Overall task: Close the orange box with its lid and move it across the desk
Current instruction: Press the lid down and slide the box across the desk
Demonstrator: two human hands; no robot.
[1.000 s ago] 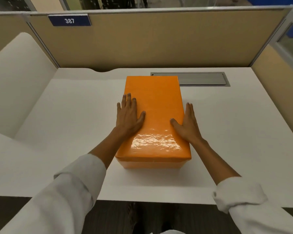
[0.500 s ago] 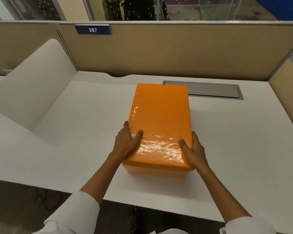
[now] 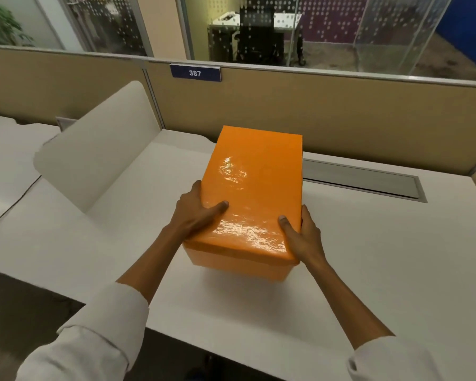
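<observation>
The orange box (image 3: 239,266) has its glossy orange lid (image 3: 256,188) seated on top, closed. It hangs a little above the white desk (image 3: 382,257), with a soft shadow under its near end. My left hand (image 3: 197,215) grips the lid's left side, thumb on top. On the right side my right hand (image 3: 304,237) holds the box the same way, thumb on the lid. The fingers of both hands are hidden down the box's sides.
A grey cable hatch (image 3: 368,182) is set into the desk behind the box on the right. A white curved divider (image 3: 99,149) stands at the left, a beige partition (image 3: 341,119) with a "387" tag (image 3: 195,73) at the back. The desk's near edge runs below my arms.
My hands slid from flat on the lid to its sides near the front and gripped. The box has come up off the desk. The view has tilted upward.
</observation>
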